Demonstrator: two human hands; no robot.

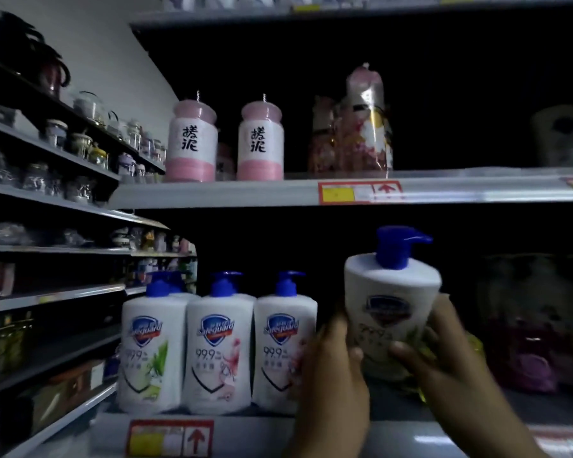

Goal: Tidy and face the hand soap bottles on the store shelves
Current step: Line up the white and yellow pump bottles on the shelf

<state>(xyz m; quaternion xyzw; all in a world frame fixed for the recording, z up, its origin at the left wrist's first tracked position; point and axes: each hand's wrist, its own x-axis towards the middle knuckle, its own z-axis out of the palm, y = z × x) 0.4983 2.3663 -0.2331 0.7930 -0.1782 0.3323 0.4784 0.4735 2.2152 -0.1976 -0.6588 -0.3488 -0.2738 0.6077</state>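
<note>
Left hand and right hand grip lower body of held soap bottle, one per side, fingers curled round it. Blue pump up, label forward. Base hidden behind hands. Position: over lower shelf, just right of row of three upright bottles.

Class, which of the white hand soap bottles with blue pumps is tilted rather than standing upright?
The rightmost white plastic bottle with a blue pump, gripped by the left hand and right hand; the others stand upright.
</note>
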